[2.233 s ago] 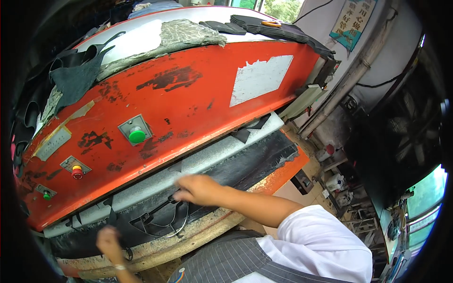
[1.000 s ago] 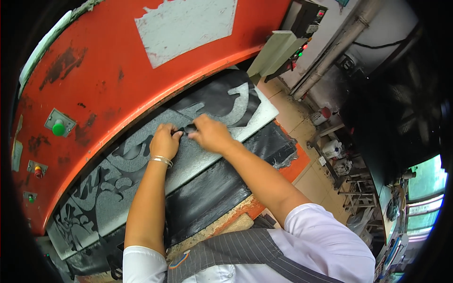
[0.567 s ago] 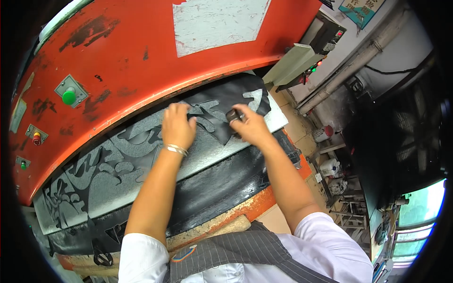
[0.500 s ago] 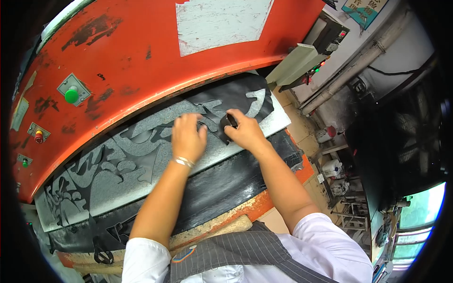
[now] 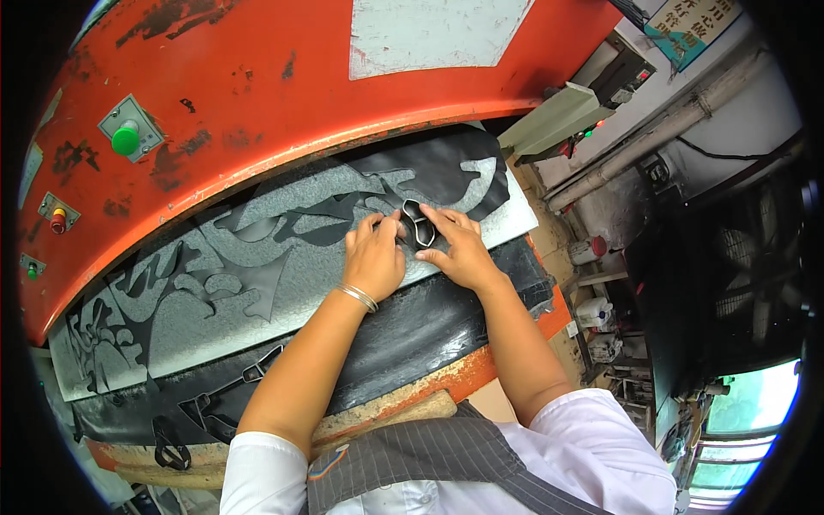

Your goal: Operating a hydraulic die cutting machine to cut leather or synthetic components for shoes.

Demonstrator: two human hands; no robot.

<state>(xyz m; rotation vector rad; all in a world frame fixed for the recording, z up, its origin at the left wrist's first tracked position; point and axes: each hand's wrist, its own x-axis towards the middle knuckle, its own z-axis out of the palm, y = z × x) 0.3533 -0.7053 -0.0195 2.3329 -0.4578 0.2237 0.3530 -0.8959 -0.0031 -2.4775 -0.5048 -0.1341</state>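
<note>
Both the left hand (image 5: 375, 256) and right hand (image 5: 463, 251) clamp fingers on the metal cutting die (image 5: 419, 224), likely stiff and light, best gripped by its outer walls.

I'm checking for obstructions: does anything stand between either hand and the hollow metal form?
Nothing visible does. The right hand holds the hollow metal form directly; the left hand has its fingertips close at the form's left side, though whether they touch is unclear.
</note>
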